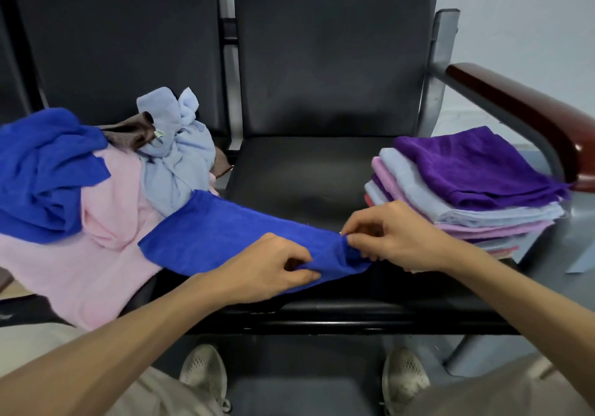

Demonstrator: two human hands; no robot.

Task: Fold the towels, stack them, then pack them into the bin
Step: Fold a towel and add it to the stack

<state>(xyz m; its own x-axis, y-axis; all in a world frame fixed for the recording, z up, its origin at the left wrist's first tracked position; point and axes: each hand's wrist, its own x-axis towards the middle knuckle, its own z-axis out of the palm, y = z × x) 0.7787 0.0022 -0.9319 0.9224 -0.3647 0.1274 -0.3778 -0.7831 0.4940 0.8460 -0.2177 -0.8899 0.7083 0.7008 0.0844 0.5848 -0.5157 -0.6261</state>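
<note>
A royal blue towel (225, 235) stretches from the left pile across the front of the black seat (306, 171). My left hand (270, 267) pinches its near edge between thumb and fingers. My right hand (396, 235) pinches the towel's right end just beside it. On the right of the seat stands a stack of folded towels (467, 203), purple on top, then light blue, lilac and pink layers below. No bin is in view.
An unfolded heap lies on the left seat: a second blue towel (48, 171), a pink towel (83, 254), a light blue towel (177, 158) and a brown cloth (128, 132). A wooden armrest (531, 119) borders the stack on the right. My shoes (206, 373) show below the seat.
</note>
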